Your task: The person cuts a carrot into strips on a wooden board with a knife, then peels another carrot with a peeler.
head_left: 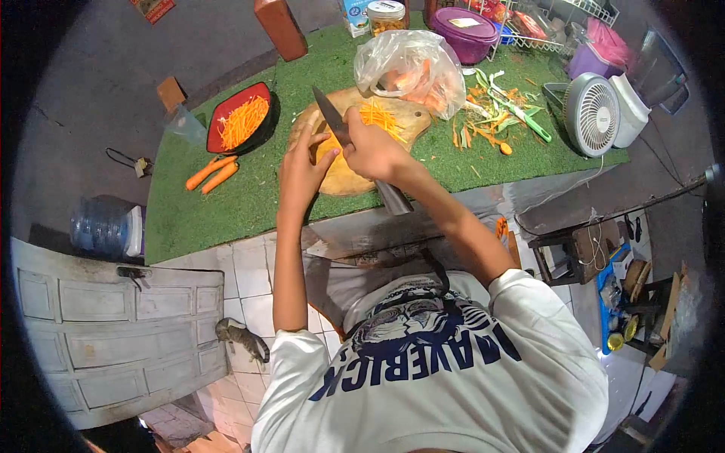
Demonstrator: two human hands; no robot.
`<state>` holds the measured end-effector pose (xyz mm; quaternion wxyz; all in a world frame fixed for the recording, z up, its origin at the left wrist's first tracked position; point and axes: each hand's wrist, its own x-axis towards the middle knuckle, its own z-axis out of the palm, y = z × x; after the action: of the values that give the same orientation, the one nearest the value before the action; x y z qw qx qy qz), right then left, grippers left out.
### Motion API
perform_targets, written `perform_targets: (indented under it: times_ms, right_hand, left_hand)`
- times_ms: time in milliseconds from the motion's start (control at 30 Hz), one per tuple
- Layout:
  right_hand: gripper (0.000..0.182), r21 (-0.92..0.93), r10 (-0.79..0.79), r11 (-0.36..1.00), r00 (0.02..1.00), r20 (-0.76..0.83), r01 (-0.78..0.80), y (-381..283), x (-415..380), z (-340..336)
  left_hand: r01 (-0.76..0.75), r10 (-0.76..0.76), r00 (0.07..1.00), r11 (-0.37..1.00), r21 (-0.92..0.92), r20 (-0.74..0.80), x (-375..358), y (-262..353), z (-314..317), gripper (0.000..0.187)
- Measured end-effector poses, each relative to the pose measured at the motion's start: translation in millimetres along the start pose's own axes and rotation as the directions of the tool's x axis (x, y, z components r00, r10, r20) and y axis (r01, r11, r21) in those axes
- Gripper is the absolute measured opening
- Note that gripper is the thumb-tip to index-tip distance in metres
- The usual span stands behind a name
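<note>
Two hands at one cutting board (343,177): right hand (371,151) closed around knife (332,117), blade angled down for slicing. Left hand (300,170), fingers curled, pins carrot piece (326,145) steady beside the blade; shredded carrot (381,117) just beyond.

Two whole carrots (212,173), one knife (332,117), one fan (591,113).

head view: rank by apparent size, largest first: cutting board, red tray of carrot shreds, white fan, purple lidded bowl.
1. cutting board, partly covered by the hands
2. white fan and red tray: look alike, no ranking
3. purple lidded bowl, farthest from the camera and partly hidden, so its placing is unsure
</note>
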<state>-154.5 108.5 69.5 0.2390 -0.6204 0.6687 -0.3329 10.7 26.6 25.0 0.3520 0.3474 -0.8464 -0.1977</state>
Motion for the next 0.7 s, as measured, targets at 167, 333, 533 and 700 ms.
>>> perform_targets:
  times_ms: [167,333,533,700]
  right_hand:
    - [0.038,-0.018,-0.044,0.999,0.998,-0.051,0.043,10,3,11]
    - [0.035,-0.059,0.000,0.998,1.000,-0.011,-0.001,-5,-2,5]
    - [0.034,-0.132,-0.093,0.988,0.995,-0.046,0.086,1,-1,13]
    - [0.034,-0.175,-0.118,0.979,0.991,-0.063,0.106,-3,-3,20]
  left_hand:
    - [-0.003,0.003,1.000,1.000,0.018,-0.011,0,-4,3,0.083]
    - [-0.040,0.042,0.999,0.997,0.069,-0.029,0,-1,1,0.082]
    - [0.004,-0.004,1.000,0.999,0.037,-0.003,0,6,-2,0.081]
    - [0.036,-0.038,0.999,0.995,0.096,0.017,0,4,-2,0.078]
